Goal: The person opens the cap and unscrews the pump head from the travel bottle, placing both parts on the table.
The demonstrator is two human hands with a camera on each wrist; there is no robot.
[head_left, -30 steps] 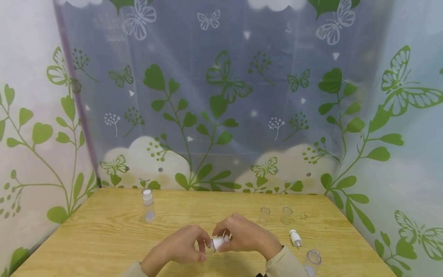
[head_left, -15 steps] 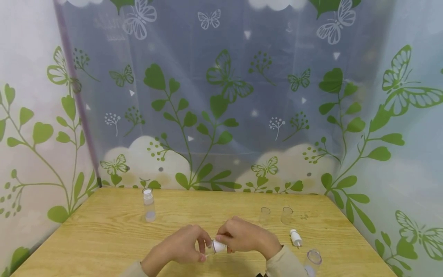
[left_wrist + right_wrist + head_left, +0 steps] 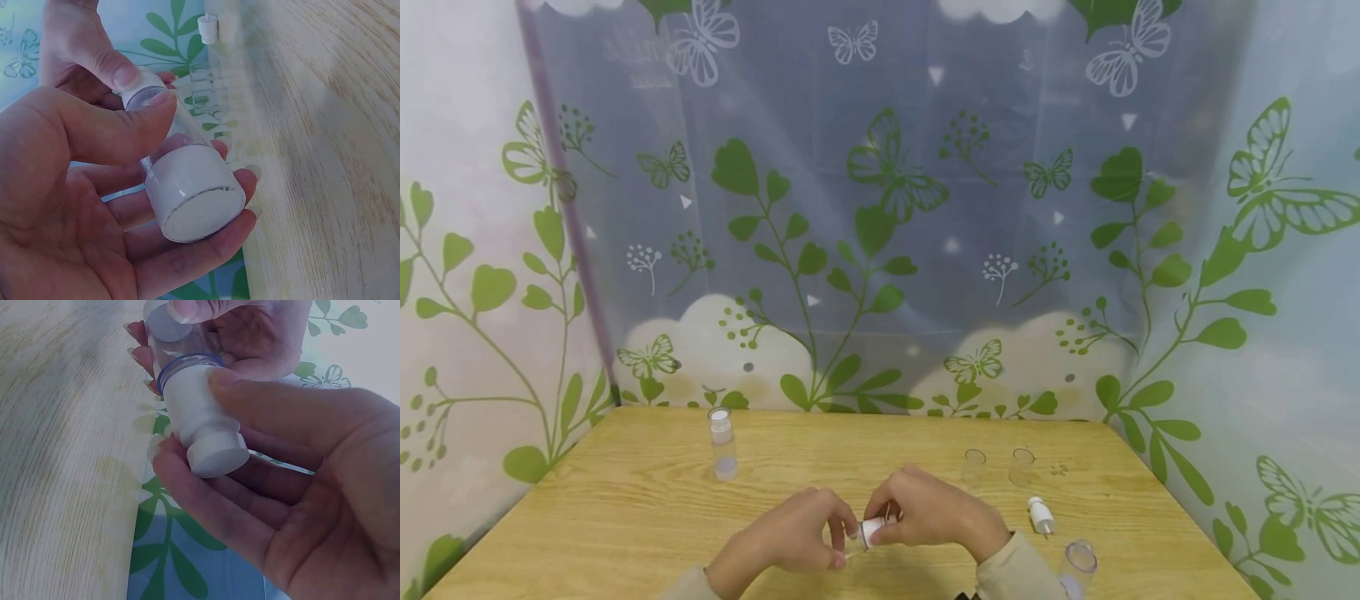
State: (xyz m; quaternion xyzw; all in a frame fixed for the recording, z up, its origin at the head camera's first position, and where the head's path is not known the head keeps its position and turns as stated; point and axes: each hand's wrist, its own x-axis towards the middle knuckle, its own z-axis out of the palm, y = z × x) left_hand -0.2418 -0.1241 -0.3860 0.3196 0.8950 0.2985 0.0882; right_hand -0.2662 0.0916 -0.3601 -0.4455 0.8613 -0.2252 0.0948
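Near the front middle of the table, my left hand holds a small clear bottle with a thick white base. Its thumb presses the clear wall and its fingers wrap below the base. My right hand pinches the white pump top between thumb and fingers at the bottle's other end. The pump top sits in the bottle's mouth, against the clear rim. In the head view the bottle lies tilted nearly sideways between both hands, partly hidden by fingers.
A similar bottle with its white top stands at the back left. Two clear caps stand right of centre. A loose white pump top lies nearer, with an open clear bottle at the front right. Patterned curtains surround the wooden table.
The right fingers have shifted round the pump top, stretching forward over it half a second ago and now drawn back. The left hand and the bottle have hardly moved.
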